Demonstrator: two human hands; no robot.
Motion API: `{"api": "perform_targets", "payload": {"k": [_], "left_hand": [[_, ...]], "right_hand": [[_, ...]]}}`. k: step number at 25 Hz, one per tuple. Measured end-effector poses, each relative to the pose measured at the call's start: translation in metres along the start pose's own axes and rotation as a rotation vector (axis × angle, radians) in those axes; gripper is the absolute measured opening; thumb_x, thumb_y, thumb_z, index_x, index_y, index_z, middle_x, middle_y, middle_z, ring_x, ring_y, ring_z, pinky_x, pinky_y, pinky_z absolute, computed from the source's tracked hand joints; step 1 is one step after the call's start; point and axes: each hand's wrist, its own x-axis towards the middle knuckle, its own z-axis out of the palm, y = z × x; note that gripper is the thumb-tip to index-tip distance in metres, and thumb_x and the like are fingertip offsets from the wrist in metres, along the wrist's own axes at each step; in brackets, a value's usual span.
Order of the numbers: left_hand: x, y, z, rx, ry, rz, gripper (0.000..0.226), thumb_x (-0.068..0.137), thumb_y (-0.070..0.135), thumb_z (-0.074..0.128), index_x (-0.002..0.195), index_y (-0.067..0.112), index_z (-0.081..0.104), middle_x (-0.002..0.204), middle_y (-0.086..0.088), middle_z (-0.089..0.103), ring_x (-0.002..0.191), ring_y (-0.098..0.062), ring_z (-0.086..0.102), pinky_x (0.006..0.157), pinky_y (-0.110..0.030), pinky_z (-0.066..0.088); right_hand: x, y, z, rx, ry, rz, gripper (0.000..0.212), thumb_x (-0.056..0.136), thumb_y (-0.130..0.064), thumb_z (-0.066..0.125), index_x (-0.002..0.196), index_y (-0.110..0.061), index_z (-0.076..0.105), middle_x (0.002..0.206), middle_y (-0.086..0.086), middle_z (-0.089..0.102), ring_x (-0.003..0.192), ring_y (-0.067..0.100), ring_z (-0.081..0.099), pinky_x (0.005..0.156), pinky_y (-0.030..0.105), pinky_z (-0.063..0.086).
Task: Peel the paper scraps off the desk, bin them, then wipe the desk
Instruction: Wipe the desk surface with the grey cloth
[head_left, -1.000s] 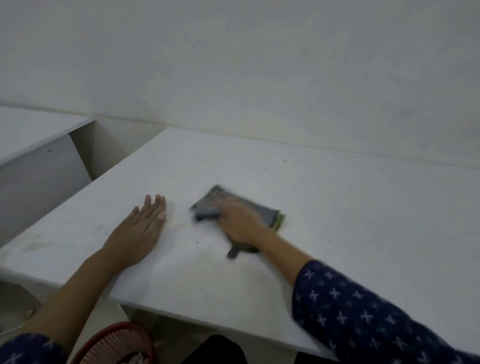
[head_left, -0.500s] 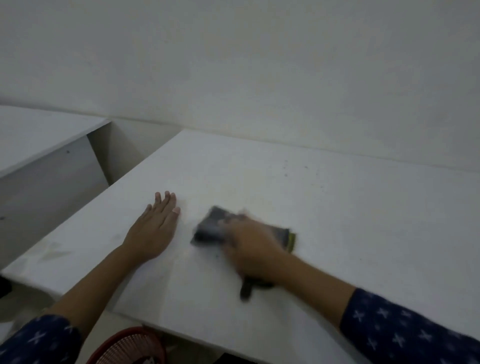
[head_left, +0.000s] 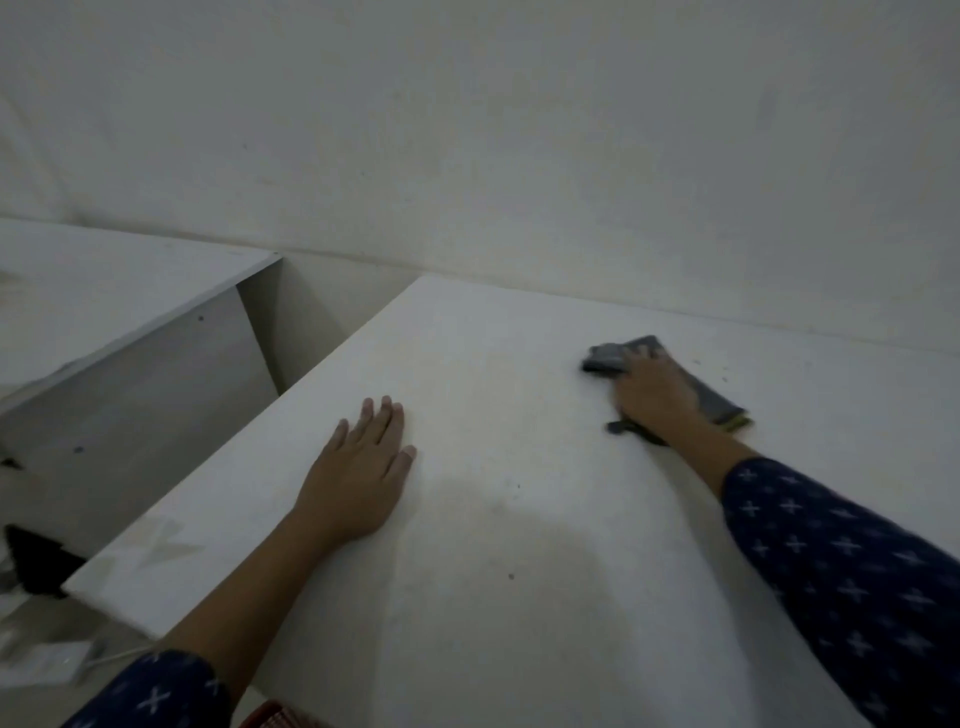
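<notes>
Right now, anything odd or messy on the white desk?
Faint grey smudges at the near-left corner of the white desk, and dark specks beside the folded grey cloth under the right hand. No scraps visible.

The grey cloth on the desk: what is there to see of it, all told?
The cloth is dark grey, soft-looking fabric folded into a flat pad, with a yellow-green edge at its right corner. It lies flat on the white desk, toward the far side. The right hand presses on its middle, fingers laid over it, hiding much of it; a dark end pokes out by the wrist. It looks slightly blurred. Nothing else touches it.
</notes>
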Motion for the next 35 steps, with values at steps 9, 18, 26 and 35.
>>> {"api": "perform_targets", "payload": {"k": [9,18,26,35], "left_hand": [[0.052,-0.032,0.006,-0.162,0.095,-0.029,0.07,0.088,0.04,0.01,0.146,0.004,-0.005,0.156,-0.012,-0.007,0.145,-0.024,-0.003,0.117,-0.033,0.001],[0.109,-0.056,0.0,-0.051,0.046,-0.116,0.06,0.097,0.041,0.004,0.147,0.01,-0.01,0.156,-0.006,-0.015,0.142,-0.014,-0.017,0.118,-0.032,-0.003],[0.071,-0.046,-0.025,-0.237,0.015,-0.128,0.082,0.083,0.062,-0.008,0.147,0.011,-0.005,0.156,-0.005,-0.012,0.142,-0.013,-0.017,0.118,-0.028,-0.007],[0.047,-0.067,-0.039,-0.342,0.109,-0.015,0.063,0.098,0.043,0.014,0.146,0.003,0.013,0.156,-0.014,0.008,0.146,-0.019,0.001,0.118,-0.024,-0.002]], "right_hand": [[-0.092,-0.165,0.04,0.023,-0.223,-0.922,0.047,0.097,-0.028,0.037,0.142,-0.014,0.035,0.152,0.009,0.031,0.142,0.026,0.024,0.114,0.041,0.026],[0.096,-0.107,0.055,0.087,-0.011,-0.265,0.038,0.094,-0.018,0.038,0.129,-0.008,0.047,0.131,0.019,0.052,0.117,0.037,0.051,0.094,0.044,0.044],[0.024,-0.059,-0.029,0.196,-0.139,-0.233,0.032,0.099,-0.023,0.035,0.115,-0.005,0.056,0.091,0.008,0.059,0.086,0.027,0.061,0.068,0.03,0.041],[-0.042,-0.252,0.065,-0.016,-0.439,-1.03,0.063,0.094,-0.037,0.036,0.15,-0.026,0.008,0.16,-0.001,0.005,0.147,0.02,-0.003,0.12,0.044,0.0]]}}
